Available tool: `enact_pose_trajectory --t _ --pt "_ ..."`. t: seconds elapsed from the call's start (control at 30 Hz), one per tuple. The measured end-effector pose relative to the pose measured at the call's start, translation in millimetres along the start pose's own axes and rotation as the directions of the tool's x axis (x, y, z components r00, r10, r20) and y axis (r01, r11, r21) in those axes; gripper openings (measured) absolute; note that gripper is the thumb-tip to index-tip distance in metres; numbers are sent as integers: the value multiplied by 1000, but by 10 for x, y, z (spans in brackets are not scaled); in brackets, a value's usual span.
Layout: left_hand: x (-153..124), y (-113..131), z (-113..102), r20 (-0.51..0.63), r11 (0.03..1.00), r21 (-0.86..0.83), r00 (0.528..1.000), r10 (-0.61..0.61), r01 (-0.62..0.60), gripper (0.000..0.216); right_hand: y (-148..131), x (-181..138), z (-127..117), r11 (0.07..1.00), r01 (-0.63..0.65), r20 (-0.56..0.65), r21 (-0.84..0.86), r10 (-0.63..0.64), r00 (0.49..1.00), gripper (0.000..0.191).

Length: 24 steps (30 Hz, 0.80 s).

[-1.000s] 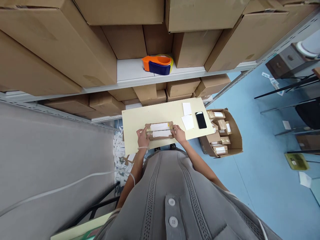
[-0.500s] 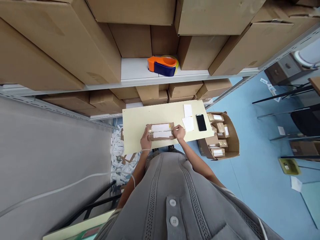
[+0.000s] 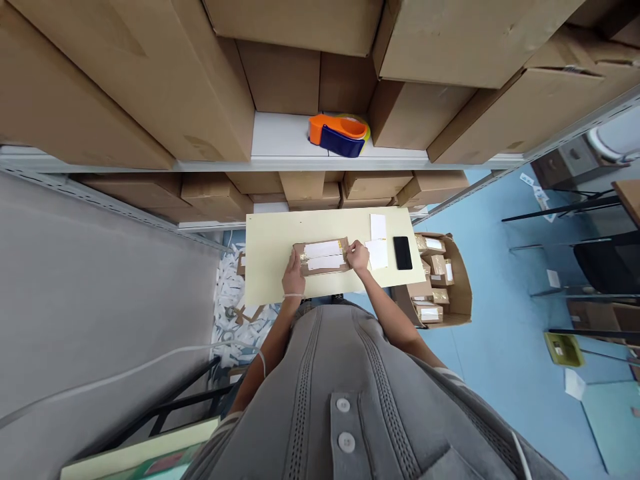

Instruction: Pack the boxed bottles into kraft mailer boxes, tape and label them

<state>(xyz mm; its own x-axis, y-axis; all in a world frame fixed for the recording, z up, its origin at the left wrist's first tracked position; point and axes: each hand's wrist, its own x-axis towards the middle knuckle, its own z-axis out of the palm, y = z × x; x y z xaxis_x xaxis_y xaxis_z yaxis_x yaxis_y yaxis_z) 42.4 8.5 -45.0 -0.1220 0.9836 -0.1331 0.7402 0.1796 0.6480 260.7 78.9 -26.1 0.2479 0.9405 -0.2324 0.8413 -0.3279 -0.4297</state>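
Observation:
A small taped cardboard box (image 3: 325, 269) with two white labels on top lies on the cream tabletop (image 3: 273, 230). My left hand (image 3: 293, 277) is closed against its left end, steadying it. At the opposite end, my right hand (image 3: 359, 257) has its fingers pinched together by the box's edge; whatever sits between the fingertips is too small to make out. White paper slips (image 3: 378, 241) lie just beyond my right hand, with a black phone (image 3: 403, 253) to their right.
Shelves hold large cardboard boxes (image 3: 285, 77) above and behind the table, plus an orange and blue tape dispenser (image 3: 340, 135). On the floor at right stands an open carton (image 3: 463, 287) of packed boxes. Paper scraps (image 3: 227, 303) cover the floor at left.
The camera view has shifted slightly. The box is turned a little and both hands stay at its ends, the right one still pinched at the right edge.

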Motion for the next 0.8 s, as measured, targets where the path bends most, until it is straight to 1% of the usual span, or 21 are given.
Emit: enact_pose_trajectory --t 0.07,0.1,0.2,0.27,0.37,0.43,0.5,0.57,0.6,0.63,0.67,0.7,0.73,0.77,0.8 --pt "-16 82 32 -21 990 118 997 75 -72 56 -19 -24 -1 999 17 8 -45 -17 1000 9" --pt "-18 126 51 -10 978 167 992 128 -125 55 -30 -33 -4 998 26 11 -62 -25 1000 10" --pt "-9 217 112 108 927 228 954 280 -298 58 -54 -57 -19 995 49 23 -85 -48 999 11" --pt "-4 227 153 174 900 237 927 331 -366 59 -64 -79 -35 996 50 31 -80 -48 998 10" --pt "-1 190 202 198 886 257 918 342 -386 57 -94 -106 -97 997 32 37 -68 -29 999 4" --pt "2 163 224 197 886 260 919 341 -384 56 -162 -85 -207 997 33 8 -71 -33 999 13" --pt "10 147 237 197 890 257 922 333 -376 56 -304 1 -404 995 72 -55 -72 -76 996 25" --pt "19 139 245 196 892 258 924 328 -372 56 -535 170 -691 985 158 -142 -66 -166 976 32" --pt "23 136 248 193 891 260 924 330 -373 56 -680 284 -857 975 212 -184 -65 -221 958 32" --pt "26 133 250 190 889 263 923 334 -375 56 -838 413 -1027 955 289 -240 -67 -297 924 33" --pt "29 129 252 184 886 265 922 339 -379 56 -1003 553 -1190 904 420 -341 -73 -419 842 34" --pt "31 125 254 179 884 268 921 345 -383 55 -1166 699 -1338 848 522 -406 -93 -511 757 36" --pt "32 120 257 175 882 270 920 349 -386 55 -1321 844 -1461 805 582 -446 -116 -566 693 37" --pt "34 114 260 173 880 272 920 352 -388 55 -1460 984 -1554 778 613 -463 -138 -598 655 39" --pt "35 108 263 171 879 273 919 354 -390 55 -1579 1113 -1613 767 622 -460 -158 -615 641 40"
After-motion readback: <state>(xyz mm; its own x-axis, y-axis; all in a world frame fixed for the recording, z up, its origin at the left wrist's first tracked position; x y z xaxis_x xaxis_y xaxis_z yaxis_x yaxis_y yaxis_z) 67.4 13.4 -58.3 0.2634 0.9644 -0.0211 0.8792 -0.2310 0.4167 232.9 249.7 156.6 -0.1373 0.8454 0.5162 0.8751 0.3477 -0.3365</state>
